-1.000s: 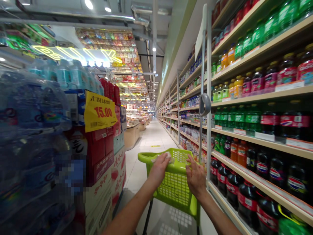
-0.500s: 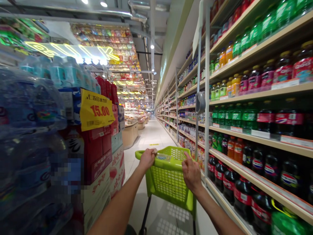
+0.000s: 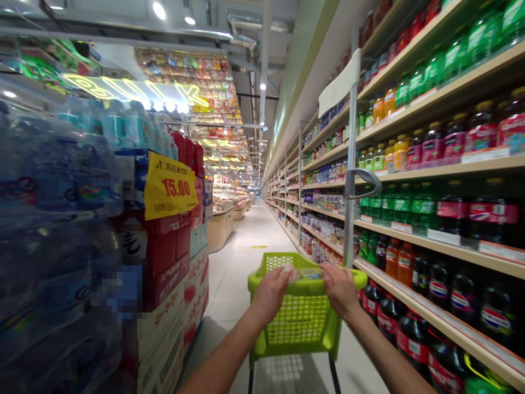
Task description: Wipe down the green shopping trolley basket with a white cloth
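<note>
A lime green shopping cart (image 3: 303,320) stands in the aisle just ahead of me. My left hand (image 3: 273,290) is closed over the left part of its handle bar, and a crumpled clear wrapper (image 3: 292,272) shows at its fingertips. My right hand (image 3: 339,287) grips the same bar a little to the right. Between the two hands a small label on the bar (image 3: 311,273) is visible. A grey pole with a white flag (image 3: 348,219) rises from the cart's right side.
Shelves of soda bottles (image 3: 435,219) run along the right, close to the cart. On the left stand stacked water packs (image 3: 57,230) and red cartons with a yellow 15.00 sign (image 3: 170,187). The tiled aisle floor (image 3: 254,230) stretches ahead toward display counters.
The cart has swung right, toward the shelves. My left hand slid from the bar's left corner to its middle, next to my right hand. The flag pole now stands right of both hands.
</note>
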`<state>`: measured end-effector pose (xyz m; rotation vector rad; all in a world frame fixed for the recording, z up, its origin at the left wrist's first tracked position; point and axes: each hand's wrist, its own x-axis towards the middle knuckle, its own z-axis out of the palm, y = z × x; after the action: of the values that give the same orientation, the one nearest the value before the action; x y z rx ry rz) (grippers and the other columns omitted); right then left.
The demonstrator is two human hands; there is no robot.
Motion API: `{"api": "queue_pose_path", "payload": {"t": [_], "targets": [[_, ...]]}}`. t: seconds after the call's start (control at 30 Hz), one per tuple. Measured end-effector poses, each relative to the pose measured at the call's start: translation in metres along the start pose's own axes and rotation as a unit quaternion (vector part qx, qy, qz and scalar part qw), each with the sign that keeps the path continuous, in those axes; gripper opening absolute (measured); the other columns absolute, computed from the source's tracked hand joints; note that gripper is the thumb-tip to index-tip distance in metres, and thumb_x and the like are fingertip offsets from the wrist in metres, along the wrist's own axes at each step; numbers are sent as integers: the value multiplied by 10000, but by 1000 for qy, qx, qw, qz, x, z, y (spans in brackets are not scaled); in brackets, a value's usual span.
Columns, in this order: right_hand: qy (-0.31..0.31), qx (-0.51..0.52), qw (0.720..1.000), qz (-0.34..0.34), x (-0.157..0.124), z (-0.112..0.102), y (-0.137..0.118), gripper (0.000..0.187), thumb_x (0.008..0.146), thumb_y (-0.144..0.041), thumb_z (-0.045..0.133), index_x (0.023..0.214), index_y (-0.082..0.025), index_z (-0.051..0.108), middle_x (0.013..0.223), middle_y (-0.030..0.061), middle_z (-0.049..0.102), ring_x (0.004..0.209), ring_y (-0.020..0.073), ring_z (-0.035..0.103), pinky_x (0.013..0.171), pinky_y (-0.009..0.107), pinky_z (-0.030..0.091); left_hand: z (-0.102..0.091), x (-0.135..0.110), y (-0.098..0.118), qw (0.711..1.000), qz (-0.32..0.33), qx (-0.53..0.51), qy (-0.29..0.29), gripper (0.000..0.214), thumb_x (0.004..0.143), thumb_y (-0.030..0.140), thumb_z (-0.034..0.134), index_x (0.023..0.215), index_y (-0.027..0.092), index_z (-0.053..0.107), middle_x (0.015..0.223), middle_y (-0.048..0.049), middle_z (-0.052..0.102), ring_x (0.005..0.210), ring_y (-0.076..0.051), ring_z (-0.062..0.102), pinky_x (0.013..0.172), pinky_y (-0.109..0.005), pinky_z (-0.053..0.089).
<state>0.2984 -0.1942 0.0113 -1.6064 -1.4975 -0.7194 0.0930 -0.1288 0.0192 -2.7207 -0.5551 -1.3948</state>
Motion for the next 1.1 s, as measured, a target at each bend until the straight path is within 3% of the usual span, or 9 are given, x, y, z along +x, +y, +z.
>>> {"api": "queue_pose_path", "payload": {"t": [0.07, 0.13, 0.23, 0.3, 0.47, 0.63, 0.77, 0.9, 1.1], "targets": [[-29, 23, 999, -36, 0, 4, -20, 362, 877, -299, 273, 988, -223, 610, 1042, 36, 642, 1000, 183, 546, 904, 402, 283, -12, -4, -12, 1000, -21, -5, 12, 332, 825, 160, 385, 1110, 228, 539, 1142, -53, 557, 1048, -171, 508, 918, -342, 420], [-34, 29, 998, -47, -2, 11, -31, 348, 873, -296, 291, 975, -224, 616, 1046, 34, 640, 1018, 187, 536, 905, 404, 281, -24, -11, -26, 996, -86, -7, 18, 332, 807, 131, 390, 1075, 224, 563, 1112, -46, 572, 1030, -157, 522, 922, -329, 420], [-6, 30, 998, -50, -6, 21, -28, 344, 858, -296, 303, 968, -215, 618, 1056, 40, 635, 1031, 196, 525, 929, 418, 253, -31, -24, -39, 982, -187, -17, 7, 339, 779, 96, 391, 1025, 215, 591, 1021, -32, 614, 962, -149, 560, 893, -322, 445], [16, 27, 999, -32, -7, 26, -20, 351, 845, -315, 304, 936, -208, 626, 1024, 47, 645, 1011, 205, 533, 936, 433, 239, -24, -30, -36, 978, -205, -38, 20, 373, 760, 67, 386, 1040, 215, 581, 1042, -29, 612, 986, -152, 552, 908, -329, 440], [23, 15, 1000, -8, -10, 32, -10, 360, 809, -370, 328, 905, -202, 632, 1045, 72, 632, 1039, 244, 517, 937, 490, 226, 8, -19, -8, 980, -148, -106, 83, 482, 690, -12, 358, 1068, 210, 558, 1166, -28, 554, 1100, -144, 482, 987, -334, 380], [40, 59, 997, 6, -15, 27, 7, 374, 805, -377, 314, 833, -205, 646, 1013, 76, 638, 1039, 248, 518, 930, 493, 267, 18, 2, 18, 987, -78, -139, 1, 395, 705, 25, 381, 969, 222, 601, 1027, -5, 610, 983, -130, 541, 917, -306, 437], [47, 120, 992, -9, -20, 15, 22, 348, 804, -376, 348, 825, -199, 647, 1002, 77, 644, 1033, 234, 531, 936, 462, 300, 17, -7, 28, 986, -39, -160, -5, 386, 733, 49, 373, 1030, 183, 580, 1132, -56, 571, 1053, -151, 511, 954, -324, 402], [49, 162, 985, -11, -29, 3, 26, 309, 805, -353, 377, 846, -204, 644, 1035, 74, 634, 1065, 225, 516, 971, 466, 276, 22, -25, 19, 982, -26, -186, 16, 404, 753, 66, 354, 1076, 204, 555, 1206, -54, 531, 1123, -164, 464, 986, -363, 364], [60, 208, 976, 13, -35, -4, 25, 253, 785, -357, 433, 809, -221, 645, 1029, 67, 637, 1071, 254, 513, 990, 527, 232, 34, -25, -3, 942, -216, -243, 86, 275, 754, 144, 410, 937, 172, 613, 1011, -58, 621, 970, -182, 543, 908, -373, 409]]}}
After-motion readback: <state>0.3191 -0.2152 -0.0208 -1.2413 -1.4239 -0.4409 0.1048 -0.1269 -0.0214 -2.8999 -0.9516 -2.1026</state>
